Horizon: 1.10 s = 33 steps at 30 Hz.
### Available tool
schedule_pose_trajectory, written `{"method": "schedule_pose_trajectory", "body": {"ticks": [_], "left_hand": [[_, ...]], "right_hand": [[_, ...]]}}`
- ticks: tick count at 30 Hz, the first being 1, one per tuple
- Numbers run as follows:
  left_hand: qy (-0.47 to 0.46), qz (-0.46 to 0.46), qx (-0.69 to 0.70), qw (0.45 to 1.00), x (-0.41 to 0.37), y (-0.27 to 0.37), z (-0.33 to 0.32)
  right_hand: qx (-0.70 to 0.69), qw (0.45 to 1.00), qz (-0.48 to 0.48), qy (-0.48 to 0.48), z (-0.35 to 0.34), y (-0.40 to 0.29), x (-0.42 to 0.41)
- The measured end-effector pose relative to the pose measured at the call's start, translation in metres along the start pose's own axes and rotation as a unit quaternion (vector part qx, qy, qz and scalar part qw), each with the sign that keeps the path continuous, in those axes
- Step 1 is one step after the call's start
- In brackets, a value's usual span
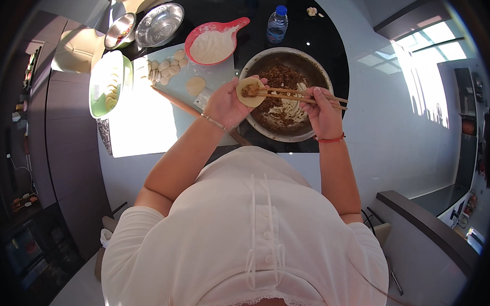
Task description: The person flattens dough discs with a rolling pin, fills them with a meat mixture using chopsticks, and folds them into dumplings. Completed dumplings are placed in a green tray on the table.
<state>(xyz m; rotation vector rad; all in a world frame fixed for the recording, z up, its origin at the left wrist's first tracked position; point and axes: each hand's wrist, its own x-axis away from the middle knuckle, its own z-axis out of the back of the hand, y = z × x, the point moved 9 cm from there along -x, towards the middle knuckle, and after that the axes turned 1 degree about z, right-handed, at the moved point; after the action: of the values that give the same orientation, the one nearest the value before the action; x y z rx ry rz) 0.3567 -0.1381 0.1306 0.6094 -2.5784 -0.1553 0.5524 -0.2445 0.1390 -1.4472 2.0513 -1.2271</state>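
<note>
On the palm of my left hand (226, 105) lies a round dumpling wrapper (245, 100), its edge held by my fingers. Brown filling (249, 89) sits on the wrapper. My right hand (323, 114) grips a pair of wooden chopsticks (285, 94), whose tips touch that filling. Beneath the chopsticks stands a wide metal basin (252, 120) with more minced filling (285, 76) and a pale streaked paste on it. A single flattened wrapper (196, 86) rests on the board beyond my left hand, beside a cleaver (203, 98) that my hand partly hides.
A rolling pin (178, 102) and several dough pieces (171, 68) lie on the pale board (147, 128). Flour fills a red scoop (240, 23). Around them stand a green basket (125, 74) of folded dumplings, two metal bowls (159, 24) (113, 30) and a water bottle (278, 26).
</note>
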Motion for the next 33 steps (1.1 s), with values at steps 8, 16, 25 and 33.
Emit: {"method": "schedule_pose_trajectory", "body": {"ticks": [8,16,25,33], "left_hand": [[-0.064,-0.019,0.104,0.992,0.013,0.003,-0.006],[-0.064,-0.04,0.108,0.991,0.022,0.004,-0.019],[-0.06,-0.056,0.1,0.992,0.029,0.007,-0.025],[-0.025,-0.066,0.059,0.996,0.036,0.01,-0.033]], "right_hand": [[0.081,0.992,0.075,-0.053,-0.028,-0.052,0.018],[0.037,0.993,0.106,-0.03,-0.048,-0.053,0.02],[0.017,0.994,0.1,-0.03,-0.05,-0.051,0.024],[0.016,0.995,0.096,-0.037,-0.051,-0.049,0.029]]}}
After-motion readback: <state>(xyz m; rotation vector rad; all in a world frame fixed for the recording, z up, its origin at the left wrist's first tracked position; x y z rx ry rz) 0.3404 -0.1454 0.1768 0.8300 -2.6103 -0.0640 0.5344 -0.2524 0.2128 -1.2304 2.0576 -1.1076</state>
